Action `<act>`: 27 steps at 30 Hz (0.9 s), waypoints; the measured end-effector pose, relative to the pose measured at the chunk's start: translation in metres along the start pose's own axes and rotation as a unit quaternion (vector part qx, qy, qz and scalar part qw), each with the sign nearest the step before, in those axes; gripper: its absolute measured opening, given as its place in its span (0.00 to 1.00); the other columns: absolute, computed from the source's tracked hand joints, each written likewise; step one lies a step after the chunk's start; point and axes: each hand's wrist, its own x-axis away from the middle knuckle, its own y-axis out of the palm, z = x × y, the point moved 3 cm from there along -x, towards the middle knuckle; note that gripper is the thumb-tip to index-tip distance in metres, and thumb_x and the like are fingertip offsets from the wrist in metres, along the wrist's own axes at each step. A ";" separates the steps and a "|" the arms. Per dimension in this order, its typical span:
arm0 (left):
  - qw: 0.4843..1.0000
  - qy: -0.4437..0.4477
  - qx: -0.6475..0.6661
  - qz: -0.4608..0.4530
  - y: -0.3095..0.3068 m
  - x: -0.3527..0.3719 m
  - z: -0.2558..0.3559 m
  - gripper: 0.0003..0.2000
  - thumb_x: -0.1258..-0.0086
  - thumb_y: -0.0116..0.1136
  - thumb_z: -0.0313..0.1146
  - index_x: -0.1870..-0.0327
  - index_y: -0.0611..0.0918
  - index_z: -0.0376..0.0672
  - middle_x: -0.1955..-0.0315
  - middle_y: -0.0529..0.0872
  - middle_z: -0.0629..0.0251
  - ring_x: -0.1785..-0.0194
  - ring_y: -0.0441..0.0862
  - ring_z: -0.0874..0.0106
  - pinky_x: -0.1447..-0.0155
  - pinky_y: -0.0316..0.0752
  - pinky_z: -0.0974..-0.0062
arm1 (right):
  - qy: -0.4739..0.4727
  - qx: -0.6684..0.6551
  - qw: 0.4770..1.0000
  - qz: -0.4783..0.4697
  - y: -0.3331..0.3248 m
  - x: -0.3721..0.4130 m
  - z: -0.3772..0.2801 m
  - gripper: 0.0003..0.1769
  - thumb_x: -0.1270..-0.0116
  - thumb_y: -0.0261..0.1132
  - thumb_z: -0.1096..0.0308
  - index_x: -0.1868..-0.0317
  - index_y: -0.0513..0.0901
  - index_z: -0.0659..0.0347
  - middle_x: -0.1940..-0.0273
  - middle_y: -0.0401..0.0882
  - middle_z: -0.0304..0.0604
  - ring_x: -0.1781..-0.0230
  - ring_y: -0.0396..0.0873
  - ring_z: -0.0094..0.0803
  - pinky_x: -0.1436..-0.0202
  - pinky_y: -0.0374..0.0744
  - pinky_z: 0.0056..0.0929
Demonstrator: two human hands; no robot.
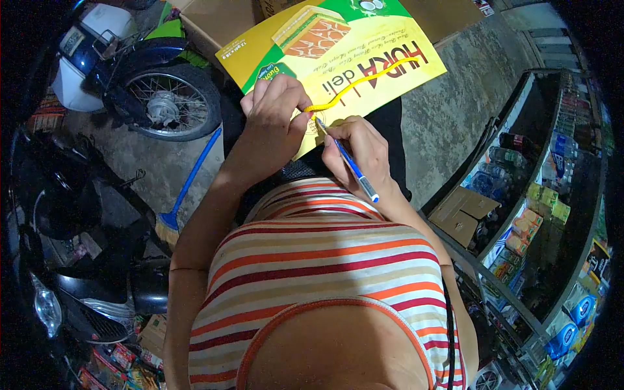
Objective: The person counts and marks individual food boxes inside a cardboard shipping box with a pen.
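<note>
A yellow HURA deli cake box [390,84] lies across my lap, its print upside down to me. Along it runs a thin yellow cord [354,86], curving from the red lettering down to my fingers. My left hand [273,120] rests on the box and pinches the near end of this cord between thumb and forefinger. Held in my right hand [367,146] is a blue pen [354,168], its tip pointing at the cord's end, right beside my left fingertips. The exact point where tip and cord meet is partly hidden by the fingers.
Open cardboard [442,18] lies behind the box. A motorbike wheel [169,101] stands at the left, with a blue-handled broom [195,172] on the concrete floor near it. To the right, a metal-framed shelf [500,276] holds bottles, cartons and packets.
</note>
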 end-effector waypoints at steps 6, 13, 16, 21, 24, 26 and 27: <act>1.000 -0.008 0.003 0.001 0.000 0.000 0.000 0.08 0.41 0.59 0.25 0.62 0.77 0.44 0.57 0.76 0.62 0.47 0.71 0.61 0.42 0.60 0.61 | -0.013 0.009 1.000 -0.006 0.002 -0.002 0.000 0.11 0.47 0.68 0.76 0.68 0.72 0.66 0.73 0.74 0.50 0.73 0.77 0.47 0.68 0.77 0.38; 1.000 -0.013 -0.005 -0.001 0.002 0.000 -0.001 0.07 0.42 0.59 0.25 0.63 0.77 0.44 0.57 0.76 0.62 0.47 0.72 0.61 0.42 0.60 0.62 | 0.072 0.013 0.996 -0.057 -0.004 -0.011 -0.001 0.11 0.43 0.68 0.72 0.68 0.73 0.65 0.75 0.75 0.51 0.73 0.78 0.49 0.68 0.77 0.38; 1.000 -0.013 -0.002 0.001 0.001 0.000 0.000 0.07 0.42 0.59 0.25 0.63 0.76 0.43 0.57 0.76 0.62 0.47 0.72 0.61 0.42 0.60 0.62 | 0.131 -0.026 0.989 -0.068 -0.006 -0.013 0.002 0.10 0.41 0.67 0.70 0.68 0.73 0.64 0.76 0.76 0.50 0.76 0.78 0.46 0.69 0.77 0.36; 1.000 0.014 0.008 0.016 0.000 0.000 -0.001 0.06 0.41 0.57 0.26 0.63 0.75 0.43 0.60 0.75 0.60 0.50 0.71 0.61 0.43 0.60 0.61 | 0.221 -0.113 0.968 -0.020 -0.007 -0.007 0.004 0.09 0.39 0.66 0.71 0.68 0.74 0.65 0.76 0.77 0.48 0.77 0.79 0.39 0.71 0.76 0.32; 1.000 0.019 0.015 0.004 0.000 0.001 -0.003 0.08 0.43 0.56 0.26 0.63 0.74 0.43 0.60 0.74 0.61 0.50 0.71 0.61 0.42 0.59 0.61 | 0.195 -0.101 0.975 -0.015 -0.006 -0.005 0.006 0.09 0.40 0.66 0.72 0.68 0.73 0.65 0.75 0.77 0.50 0.76 0.79 0.41 0.71 0.76 0.33; 1.000 0.017 0.020 0.000 -0.001 0.001 -0.003 0.09 0.45 0.56 0.25 0.63 0.73 0.43 0.59 0.74 0.61 0.49 0.71 0.61 0.41 0.59 0.62 | 0.188 -0.097 0.977 -0.022 -0.006 -0.006 0.006 0.09 0.40 0.66 0.72 0.69 0.73 0.65 0.75 0.77 0.50 0.76 0.79 0.43 0.70 0.76 0.34; 1.000 0.017 0.020 0.001 -0.001 0.001 -0.003 0.09 0.45 0.56 0.25 0.63 0.73 0.43 0.59 0.74 0.61 0.49 0.71 0.61 0.41 0.59 0.62 | 0.188 -0.098 0.977 -0.023 -0.005 -0.006 0.006 0.09 0.40 0.66 0.72 0.69 0.73 0.65 0.75 0.77 0.50 0.76 0.79 0.43 0.70 0.76 0.34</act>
